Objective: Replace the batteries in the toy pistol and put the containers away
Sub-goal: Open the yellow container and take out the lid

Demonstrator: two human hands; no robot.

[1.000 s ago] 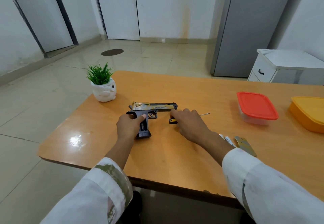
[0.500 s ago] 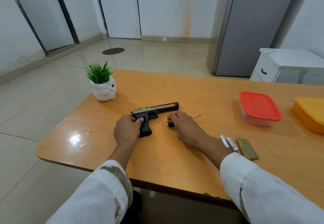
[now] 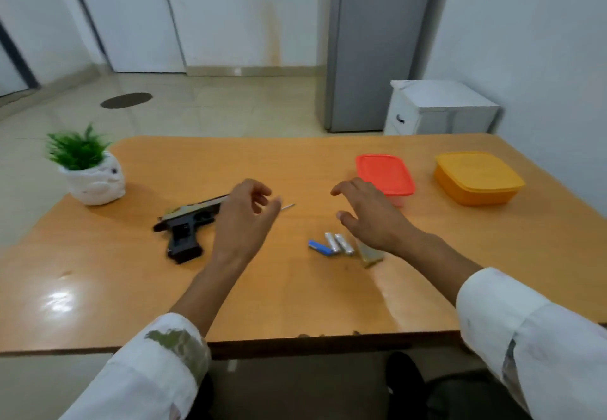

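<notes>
Toy pistol (image 3: 187, 225) lies flat on its side on the wooden table (image 3: 295, 288), left of centre. Its long axis runs from lower left to upper right, the barrel end pointing up and right toward the far side and passing behind the left hand (image 3: 244, 219); the grip points toward the near edge. That hand hovers just right of the pistol with its fingers loosely curled and apart, gripping nothing; whether it touches the barrel cannot be told. A thin metal rod (image 3: 288, 206) pokes out past its fingertips, lying on the table. The right hand (image 3: 371, 216) hangs above the table with fingers spread, empty, just beyond two silver batteries (image 3: 338, 243), a blue battery (image 3: 319, 247) and a small flat cover (image 3: 370, 254). A red-lidded box (image 3: 387, 173) sits just behind this hand, a yellow box (image 3: 476, 178) further right, both closed. A potted plant (image 3: 87, 170) stands at the far left.
</notes>
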